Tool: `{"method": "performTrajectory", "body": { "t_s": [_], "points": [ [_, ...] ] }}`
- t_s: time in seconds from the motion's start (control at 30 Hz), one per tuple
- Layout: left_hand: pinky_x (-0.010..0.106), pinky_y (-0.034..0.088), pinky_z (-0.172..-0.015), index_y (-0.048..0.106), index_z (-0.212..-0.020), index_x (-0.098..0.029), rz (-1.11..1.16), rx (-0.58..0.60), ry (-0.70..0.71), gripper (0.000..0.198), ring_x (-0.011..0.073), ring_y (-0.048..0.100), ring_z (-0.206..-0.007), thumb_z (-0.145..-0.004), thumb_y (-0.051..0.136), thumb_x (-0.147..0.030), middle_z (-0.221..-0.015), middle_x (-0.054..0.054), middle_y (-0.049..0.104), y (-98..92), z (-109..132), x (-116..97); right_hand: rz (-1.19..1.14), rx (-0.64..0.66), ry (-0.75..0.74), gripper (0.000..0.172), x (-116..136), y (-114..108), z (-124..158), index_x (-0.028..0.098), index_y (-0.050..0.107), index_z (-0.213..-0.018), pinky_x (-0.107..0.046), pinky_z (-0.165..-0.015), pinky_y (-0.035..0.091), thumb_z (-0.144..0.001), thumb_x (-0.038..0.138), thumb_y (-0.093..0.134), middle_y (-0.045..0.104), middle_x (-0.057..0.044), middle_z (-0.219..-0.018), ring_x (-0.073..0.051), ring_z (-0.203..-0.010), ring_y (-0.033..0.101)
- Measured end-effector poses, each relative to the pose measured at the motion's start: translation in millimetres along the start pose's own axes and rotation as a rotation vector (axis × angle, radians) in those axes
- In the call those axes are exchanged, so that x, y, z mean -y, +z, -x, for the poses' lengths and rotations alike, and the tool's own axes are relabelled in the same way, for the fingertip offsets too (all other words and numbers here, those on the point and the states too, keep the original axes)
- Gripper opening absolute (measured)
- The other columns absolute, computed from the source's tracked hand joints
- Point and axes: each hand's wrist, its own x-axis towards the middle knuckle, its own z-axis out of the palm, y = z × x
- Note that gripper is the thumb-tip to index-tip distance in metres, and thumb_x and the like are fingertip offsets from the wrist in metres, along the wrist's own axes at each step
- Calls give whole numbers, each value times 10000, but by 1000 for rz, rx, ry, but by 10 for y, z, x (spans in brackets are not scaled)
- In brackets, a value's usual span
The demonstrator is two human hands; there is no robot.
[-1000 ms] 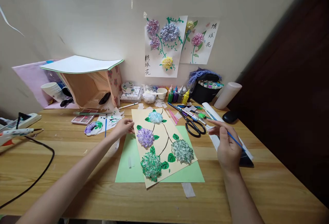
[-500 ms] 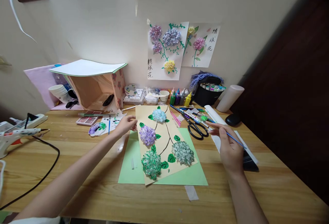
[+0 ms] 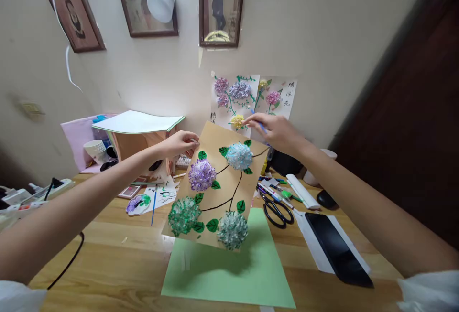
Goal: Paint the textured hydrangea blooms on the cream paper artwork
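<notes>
I hold a tan paper artwork point(image 3: 218, 192) with several crumpled-paper flowers, black stems and green leaves up off the desk, tilted toward me. My left hand point(image 3: 179, 143) pinches its upper left edge. My right hand point(image 3: 278, 133) grips the upper right corner and also keeps a thin blue paintbrush point(image 3: 261, 126) between its fingers. Under the raised sheet a light green sheet point(image 3: 233, 269) lies flat on the wooden desk point(image 3: 107, 254).
Black scissors point(image 3: 275, 210), markers and a black phone point(image 3: 335, 247) on white paper lie at the right. A paint palette point(image 3: 137, 204), a pink box with white card on top point(image 3: 138, 128) and a glue gun cable point(image 3: 68, 264) sit left. Two flower pictures point(image 3: 251, 99) hang on the wall.
Both hands have lifted the tan flower artwork off the green sheet and raised it toward the wall. My right hand moved up from the desk, the brush still in it. The camera tilted up.
</notes>
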Motion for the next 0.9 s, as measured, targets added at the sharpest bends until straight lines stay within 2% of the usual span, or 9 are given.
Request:
{"method": "performTrajectory", "body": {
  "t_s": [0.13,0.23,0.33,0.5,0.6,0.63,0.77,0.83,0.9],
  "points": [
    [212,460,-481,664,-650,-131,-117,68,-1,106,128,575,-502,-576,726,-175,-553,6,619,-68,-187,-444,-90,180,-42,213,-61,127,-427,193,725,-855,-280,-648,454,-804,364,609,729,-43,-839,-174,-746,637],
    [208,432,-463,676,-619,-132,-182,115,-49,70,119,544,-449,-556,701,-116,-478,-15,583,-39,-326,-647,-243,239,-47,264,-110,144,-485,174,710,-741,-263,-606,444,-780,414,608,694,-28,-731,-137,-650,592],
    [209,427,-480,685,-619,-134,-223,149,-75,83,107,530,-435,-564,677,-73,-480,-18,589,43,-470,-698,-331,275,-17,278,-188,120,-419,161,694,-694,-244,-541,427,-774,410,598,637,-11,-626,-109,-556,535],
    [243,458,-552,698,-666,-103,-243,199,-47,26,148,590,-514,-647,681,-105,-551,37,630,153,-679,-690,-443,203,205,244,-409,120,-201,155,708,-734,-231,-437,396,-717,387,633,583,7,-529,-106,-466,494],
    [264,481,-652,712,-797,-88,-228,200,-18,136,174,642,-636,-760,628,-188,-643,67,669,-14,-669,-753,-512,100,333,268,-556,61,-44,155,713,-714,-229,-430,404,-665,416,680,626,-6,-560,-107,-467,510],
    [266,481,-702,708,-854,-90,-221,151,6,182,167,649,-690,-810,576,-208,-701,71,684,-119,-618,-761,-528,56,365,279,-603,22,12,157,714,-702,-228,-429,405,-648,430,698,639,-9,-570,-107,-467,516],
    [351,423,-921,675,-987,-93,-341,-313,128,321,164,627,-892,-911,428,-283,-919,47,696,-546,-149,-536,-596,-129,519,313,-768,-153,250,171,725,-731,-227,-439,435,-607,457,753,685,-22,-633,-114,-488,562],
    [395,394,-976,668,-1001,-94,-332,-486,164,392,189,619,-942,-916,403,-370,-938,33,699,-600,174,-256,-638,-221,572,311,-834,-190,366,185,728,-769,-232,-463,470,-606,448,768,707,-29,-680,-130,-530,603],
    [397,405,-990,679,-1005,-153,-179,-533,67,466,223,614,-1006,-867,440,-529,-1017,21,707,-508,464,70,-686,-297,606,312,-880,-162,467,196,726,-787,-248,-495,510,-598,438,782,718,-29,-696,-149,-562,636]
  ]
}}
